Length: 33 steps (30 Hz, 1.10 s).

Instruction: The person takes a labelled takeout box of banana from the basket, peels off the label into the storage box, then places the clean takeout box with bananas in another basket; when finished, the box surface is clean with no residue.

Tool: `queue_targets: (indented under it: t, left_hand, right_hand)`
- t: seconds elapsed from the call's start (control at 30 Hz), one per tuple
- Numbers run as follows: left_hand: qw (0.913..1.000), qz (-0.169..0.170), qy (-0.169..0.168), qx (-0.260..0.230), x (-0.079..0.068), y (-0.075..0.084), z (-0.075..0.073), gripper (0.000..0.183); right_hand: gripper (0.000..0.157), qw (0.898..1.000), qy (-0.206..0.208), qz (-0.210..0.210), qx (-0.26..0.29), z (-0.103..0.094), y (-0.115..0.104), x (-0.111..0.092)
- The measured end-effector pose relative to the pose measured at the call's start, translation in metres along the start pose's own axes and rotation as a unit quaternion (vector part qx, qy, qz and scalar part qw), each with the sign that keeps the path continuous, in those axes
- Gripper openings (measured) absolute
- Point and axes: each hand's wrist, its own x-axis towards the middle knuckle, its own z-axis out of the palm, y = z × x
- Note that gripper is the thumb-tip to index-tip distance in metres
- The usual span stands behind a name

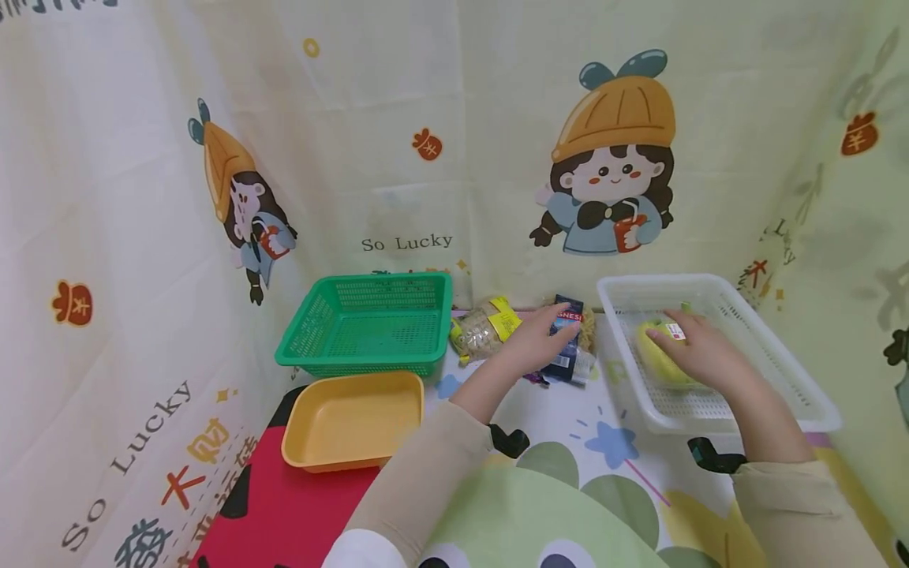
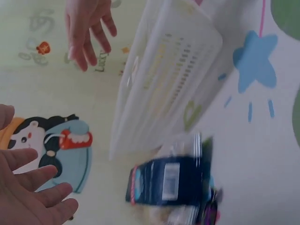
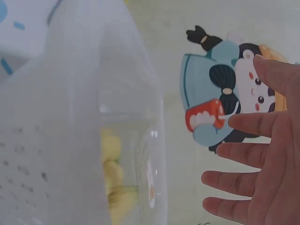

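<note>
My left hand (image 1: 534,341) hovers over a dark blue packet (image 1: 561,364) with clear ends, holding nothing. In the left wrist view, its fingers (image 2: 40,180) are straight and spread, apart from the packet. My right hand (image 1: 703,351) is above the white basket (image 1: 795,379), likewise with nothing in its grasp; the right wrist view shows its fingers (image 3: 246,154) extended. Inside that basket lies a clear plastic pack of yellow pieces (image 3: 115,173), with a white label (image 1: 675,331) on it. The right hand partly hides this pack in the head view.
A green basket (image 1: 291,355) stands at the back left, with a yellow-orange tray (image 1: 348,426) in front of it. Between the two baskets lie a clear bag with a yellow label (image 1: 486,331) and a tan, noodle-like pack (image 1: 588,330). Printed cloth hangs behind.
</note>
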Motion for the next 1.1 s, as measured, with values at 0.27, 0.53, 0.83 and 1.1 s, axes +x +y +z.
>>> queue_targets:
  t: [0.27,0.53,0.83,1.1]
  left_hand:
    - [0.9953,-0.038,-0.007,-0.089,0.032,0.015,0.027,0.056]
    - [0.9787,-0.077,0.016,-0.190,0.053,0.018,0.062,0.055]
    - [0.9769,-0.095,0.009,-0.192,0.065,0.040,0.083,0.054]
    - [0.9665,-0.125,0.020,-0.223,0.070,0.056,0.102,0.063]
  right_hand:
    - [0.083,0.999,-0.040,0.008,0.012,-0.014,0.018,0.013]
    - [0.088,0.995,-0.078,0.053,0.031,-0.025,0.044,0.016]
    - [0.090,0.989,-0.099,0.084,0.067,-0.034,0.071,0.026]
    - [0.095,0.968,-0.159,0.130,0.145,-0.028,0.096,0.035]
